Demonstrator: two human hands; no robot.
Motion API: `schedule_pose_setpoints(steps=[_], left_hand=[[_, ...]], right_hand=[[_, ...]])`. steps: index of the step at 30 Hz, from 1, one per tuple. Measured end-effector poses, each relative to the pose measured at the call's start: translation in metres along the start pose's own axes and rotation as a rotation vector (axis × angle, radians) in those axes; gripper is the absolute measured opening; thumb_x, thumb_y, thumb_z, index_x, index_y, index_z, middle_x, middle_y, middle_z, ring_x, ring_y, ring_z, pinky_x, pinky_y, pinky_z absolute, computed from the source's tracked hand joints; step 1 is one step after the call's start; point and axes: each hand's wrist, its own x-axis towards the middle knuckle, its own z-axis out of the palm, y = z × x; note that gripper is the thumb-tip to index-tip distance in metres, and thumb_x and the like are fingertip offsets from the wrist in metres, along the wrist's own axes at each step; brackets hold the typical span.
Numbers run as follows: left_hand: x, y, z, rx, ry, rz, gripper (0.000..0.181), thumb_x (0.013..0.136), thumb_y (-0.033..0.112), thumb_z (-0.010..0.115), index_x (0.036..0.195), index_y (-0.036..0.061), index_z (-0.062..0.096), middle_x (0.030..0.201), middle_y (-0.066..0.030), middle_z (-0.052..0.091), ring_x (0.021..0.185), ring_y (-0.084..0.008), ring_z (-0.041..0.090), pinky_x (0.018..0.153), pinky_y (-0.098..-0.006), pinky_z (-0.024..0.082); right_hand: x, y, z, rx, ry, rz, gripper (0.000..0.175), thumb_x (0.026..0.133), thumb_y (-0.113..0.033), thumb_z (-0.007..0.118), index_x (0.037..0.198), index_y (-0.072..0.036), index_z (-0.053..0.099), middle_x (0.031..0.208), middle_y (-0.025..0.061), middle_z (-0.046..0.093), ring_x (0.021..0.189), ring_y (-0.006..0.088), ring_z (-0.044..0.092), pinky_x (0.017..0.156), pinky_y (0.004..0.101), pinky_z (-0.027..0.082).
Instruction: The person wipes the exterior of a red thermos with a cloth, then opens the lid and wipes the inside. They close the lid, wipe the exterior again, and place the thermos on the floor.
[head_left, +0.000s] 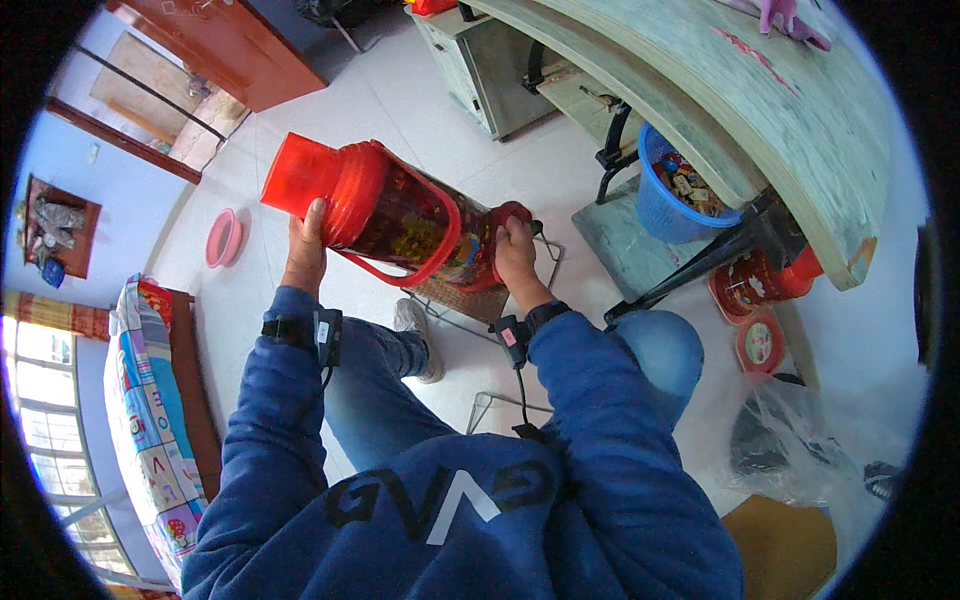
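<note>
A red thermos flask (405, 214) with a floral body, a red cup lid and a red carrying handle lies tilted across the view in front of me. My left hand (305, 244) grips its lid end, with the thumb against the red collar. Around the base end, my right hand (517, 253) is closed, fingers partly hidden by the flask. Beneath the base stands a small wire-framed stool with a woven seat (469, 300). Both wrists wear black straps with small devices.
A marbled desk (810, 97) curves along the right, over a blue basket (660, 217) of rubbish. Another red thermos (761, 285) lies near the wall beside a clear plastic bag (795, 435). A pink basin (225, 238) sits on the floor left; a bed (154, 427) is beyond.
</note>
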Motion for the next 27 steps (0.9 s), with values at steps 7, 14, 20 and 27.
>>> schedule_pose_setpoints(steps=[7, 14, 20, 27], left_hand=[[-0.002, 0.001, 0.005, -0.002, -0.017, 0.008, 0.076, 0.089, 0.047, 0.069, 0.141, -0.001, 0.04, 0.135, -0.0168, 0.053, 0.126, -0.0293, 0.053, 0.108, -0.043, 0.043], [0.0, 0.006, 0.017, 0.041, -0.002, 0.04, 0.074, 0.09, 0.049, 0.067, 0.139, -0.0008, 0.042, 0.134, -0.016, 0.055, 0.124, -0.0284, 0.055, 0.106, -0.0429, 0.045], [-0.002, 0.005, 0.024, -0.01, 0.025, 0.047, 0.064, 0.094, 0.042, 0.064, 0.138, -0.0008, 0.044, 0.134, -0.0156, 0.056, 0.123, -0.0275, 0.056, 0.105, -0.0415, 0.046], [0.001, 0.011, 0.039, 0.081, 0.106, -0.004, 0.074, 0.086, 0.042, 0.075, 0.139, 0.0012, 0.042, 0.133, -0.0164, 0.054, 0.124, -0.0283, 0.053, 0.105, -0.0425, 0.045]], right_hand=[[-0.009, -0.038, 0.002, 0.13, -0.076, -0.366, 0.027, 0.093, -0.013, 0.058, 0.117, -0.001, 0.06, 0.114, 0.0255, 0.061, 0.11, 0.0444, 0.055, 0.093, 0.0491, 0.045], [0.004, -0.001, -0.003, 0.162, -0.054, 0.025, 0.022, 0.091, -0.014, 0.06, 0.11, -0.003, 0.064, 0.118, 0.0252, 0.06, 0.109, 0.0479, 0.053, 0.094, 0.0545, 0.044], [-0.022, -0.051, -0.002, 0.077, -0.068, -0.382, 0.04, 0.089, -0.012, 0.058, 0.128, -0.004, 0.056, 0.129, 0.0264, 0.053, 0.121, 0.0467, 0.048, 0.104, 0.0538, 0.038], [-0.001, -0.015, -0.007, 0.105, 0.007, 0.066, 0.028, 0.096, -0.019, 0.055, 0.117, 0.0, 0.06, 0.118, 0.0268, 0.059, 0.107, 0.0445, 0.057, 0.09, 0.0524, 0.048]])
